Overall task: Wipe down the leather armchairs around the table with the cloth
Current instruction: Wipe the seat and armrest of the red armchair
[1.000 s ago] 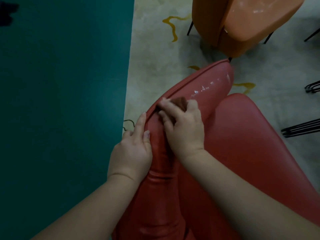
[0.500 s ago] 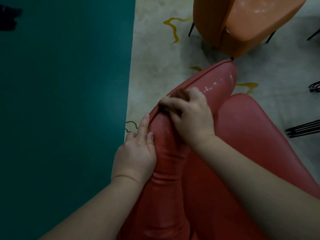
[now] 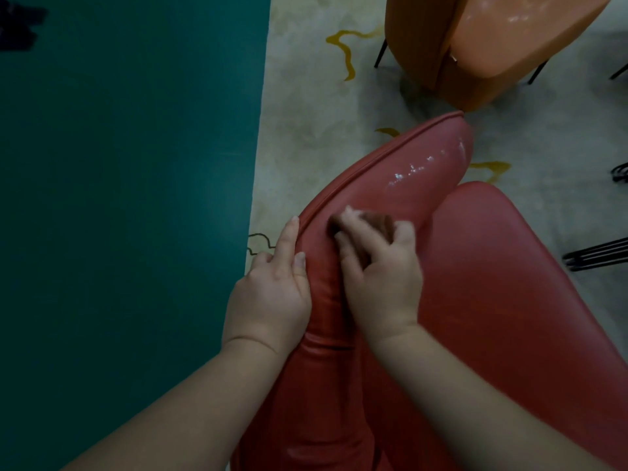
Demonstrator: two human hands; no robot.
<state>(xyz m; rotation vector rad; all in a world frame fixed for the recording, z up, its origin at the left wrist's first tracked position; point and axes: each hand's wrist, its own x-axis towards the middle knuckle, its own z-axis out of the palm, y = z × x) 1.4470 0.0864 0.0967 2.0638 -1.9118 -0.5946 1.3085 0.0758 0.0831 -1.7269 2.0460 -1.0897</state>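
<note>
Plainly, the right hand (image 3: 380,277) was bunched over a small dark brown cloth (image 3: 375,220), its fingers (image 3: 346,215) curled down onto the fabric and the thumb tucked at the far right edge, so the rag was gripped and pressed flat against the padded backrest of the glossy red leather armchair (image 3: 492,300). Only a dark patch of the cloth showed between and beyond the fingers; the hand was a little blurred. The cloth sat on the upper roll of the backrest, just right of the piped seam that ran along its left edge, with a shiny wet-looking streak farther along the roll toward the far right.

The left hand (image 3: 268,297) lay against the left side of that same backrest, near the seam. Its forefinger was stretched straight along the piping and its thumb rested flat on the leather; it held nothing, and the other fingers were hidden behind the roll.

Beyond, at the far right, stood an orange leather armchair (image 3: 492,45) on thin black legs, on a pale patterned carpet (image 3: 323,113). A dark green table top (image 3: 129,198) filled the left side.
</note>
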